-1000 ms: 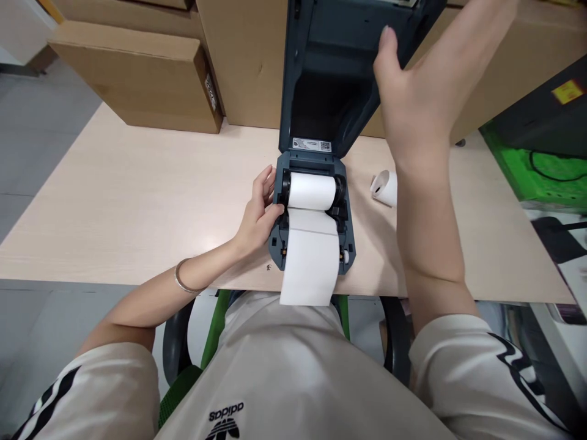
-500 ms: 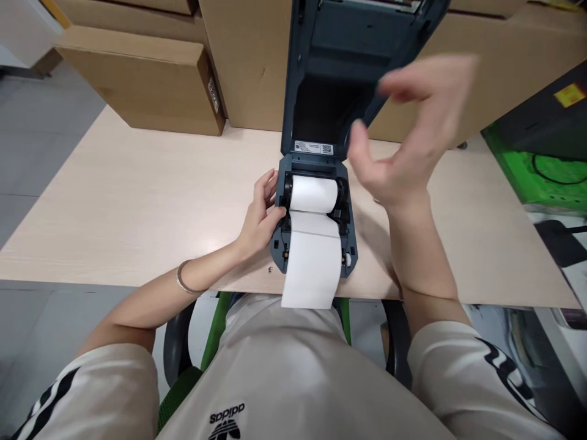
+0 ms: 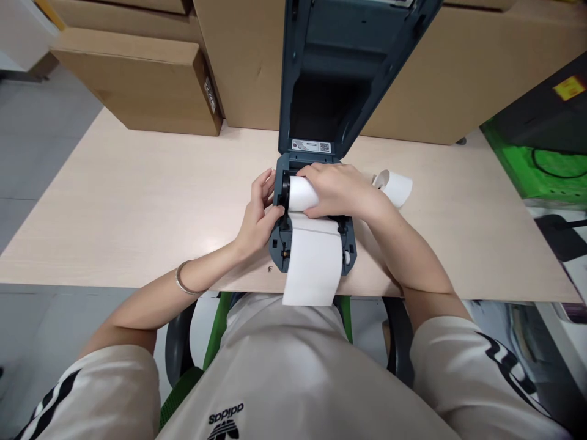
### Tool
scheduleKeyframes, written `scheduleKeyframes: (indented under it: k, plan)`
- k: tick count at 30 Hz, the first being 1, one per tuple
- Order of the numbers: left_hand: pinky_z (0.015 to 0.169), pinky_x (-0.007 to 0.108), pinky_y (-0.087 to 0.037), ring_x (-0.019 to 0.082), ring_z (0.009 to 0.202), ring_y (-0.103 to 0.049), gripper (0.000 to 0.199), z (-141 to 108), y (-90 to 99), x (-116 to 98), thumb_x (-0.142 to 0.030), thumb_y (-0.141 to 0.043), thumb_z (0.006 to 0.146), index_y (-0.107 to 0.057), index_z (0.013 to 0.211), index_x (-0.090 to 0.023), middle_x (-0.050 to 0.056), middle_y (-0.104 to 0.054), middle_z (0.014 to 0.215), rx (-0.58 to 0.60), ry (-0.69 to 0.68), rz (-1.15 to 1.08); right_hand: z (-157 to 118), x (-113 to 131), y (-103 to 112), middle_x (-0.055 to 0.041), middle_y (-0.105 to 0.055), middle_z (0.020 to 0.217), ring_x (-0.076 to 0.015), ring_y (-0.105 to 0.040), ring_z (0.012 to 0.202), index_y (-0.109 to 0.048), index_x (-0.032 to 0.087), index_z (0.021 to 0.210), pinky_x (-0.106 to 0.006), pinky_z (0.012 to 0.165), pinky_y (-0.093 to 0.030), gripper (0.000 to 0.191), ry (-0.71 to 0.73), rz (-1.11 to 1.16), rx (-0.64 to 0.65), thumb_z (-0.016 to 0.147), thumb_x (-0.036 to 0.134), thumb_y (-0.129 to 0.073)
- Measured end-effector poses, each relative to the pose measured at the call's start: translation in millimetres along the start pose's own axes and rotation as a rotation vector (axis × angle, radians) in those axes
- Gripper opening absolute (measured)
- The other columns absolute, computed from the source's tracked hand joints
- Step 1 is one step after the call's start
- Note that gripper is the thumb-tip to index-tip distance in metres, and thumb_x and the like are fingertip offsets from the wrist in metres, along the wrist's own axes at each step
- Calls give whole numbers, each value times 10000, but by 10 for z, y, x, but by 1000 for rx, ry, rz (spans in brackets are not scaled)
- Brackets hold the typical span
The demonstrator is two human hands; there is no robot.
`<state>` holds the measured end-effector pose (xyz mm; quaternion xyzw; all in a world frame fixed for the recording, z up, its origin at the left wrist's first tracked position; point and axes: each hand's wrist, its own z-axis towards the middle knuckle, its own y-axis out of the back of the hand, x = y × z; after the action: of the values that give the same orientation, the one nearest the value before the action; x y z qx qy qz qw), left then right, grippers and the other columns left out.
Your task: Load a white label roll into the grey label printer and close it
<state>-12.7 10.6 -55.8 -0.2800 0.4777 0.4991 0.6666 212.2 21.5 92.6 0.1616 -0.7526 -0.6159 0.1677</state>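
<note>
A dark blue-grey label printer [image 3: 277, 244] stands on the table with its lid [image 3: 339, 58] tipped up and back. Inside sits a white label roll [image 3: 301, 194], and its loose strip [image 3: 314, 266] runs forward over the printer's front and past the table edge. My left hand [image 3: 260, 214] grips the printer's left side, thumb on the rim and fingers along the outer wall. Across the right end of the roll lies my right hand [image 3: 337, 189], closed around it with fingers behind and thumb in front; the roll's right holder is hidden beneath.
A second white roll [image 3: 398, 188] lies on the table [image 3: 151, 201] beyond my right forearm. Cardboard boxes [image 3: 151, 91] line the back. At the right are a green surface [image 3: 550, 177] and a dark case [image 3: 545, 116] with a yellow label.
My right hand has come down from in front of the raised lid onto the label roll. The second roll now shows. My left hand has stayed on the printer.
</note>
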Motion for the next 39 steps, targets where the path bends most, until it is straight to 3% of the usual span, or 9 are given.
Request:
scheduleKeyframes:
  k: [5,9,15,18,23,27,33,36,39]
  plan:
    - [1407,602,-415,364,1753,-401,834,-7,-5,5,-643,-705,1027,-273,1708,-430,88,-377,1896,-1,-1,2,-164,2,103,-181,-746,1435,-449,-715,1320,-685,173,1443,-560,1117,-538,691,4,43,-159,791,326,-856]
    - [1417,618,-385,381,1767,-371,859,1,-20,8,-692,-687,1032,-257,1719,-407,106,-353,1905,-7,-3,6,-485,-54,325,-134,-746,1440,-435,-728,1293,-662,244,1454,-566,1097,-571,702,-30,78,-298,794,381,-858]
    - [1419,620,-382,374,1764,-378,855,9,-40,14,-714,-681,1032,-265,1720,-422,89,-378,1895,-11,-4,-4,-976,-497,593,-104,-763,1403,-432,-746,1251,-673,336,1371,-587,1037,-603,646,-104,113,-451,806,612,-818]
    - [1415,610,-400,365,1761,-387,829,7,-45,13,-696,-691,1036,-285,1709,-432,82,-400,1883,-26,-5,-11,-935,-857,576,-125,-773,1349,-442,-750,1200,-670,341,1355,-586,985,-594,691,-201,101,-371,780,654,-892]
    - [1421,603,-394,359,1761,-391,804,5,-33,0,-680,-689,1046,-287,1702,-446,74,-396,1887,-20,-9,-3,-468,-1245,359,-186,-771,1344,-363,-726,1138,-696,225,1396,-493,987,-564,700,-339,83,-172,773,339,-995]
    - [1426,604,-378,365,1758,-399,829,5,-21,-13,-697,-692,1039,-270,1706,-443,89,-391,1890,-6,-3,1,-96,-1281,111,-201,-773,1339,-364,-701,1184,-687,174,1422,-466,993,-560,671,-342,81,-68,807,247,-944]
    - [1400,585,-420,362,1749,-414,830,4,-8,-22,-704,-685,1049,-260,1705,-426,107,-383,1892,6,-12,18,159,-1147,-171,-237,-702,1469,-473,-653,1376,-654,135,1483,-565,1110,-577,809,-380,101,47,738,171,-966]
    - [1387,578,-440,357,1750,-415,813,9,5,2,-691,-675,1064,-252,1706,-429,107,-378,1894,16,-41,34,123,-1154,-133,-254,-646,1557,-527,-599,1468,-609,133,1561,-649,1196,-542,940,-400,207,93,720,236,-1015]
    - [1370,578,-460,359,1752,-411,817,19,18,44,-691,-676,1066,-245,1708,-426,114,-377,1893,20,-74,53,-44,-1298,29,-237,-565,1694,-470,-598,1514,-526,139,1664,-622,1285,-502,930,-374,366,107,872,378,-950]
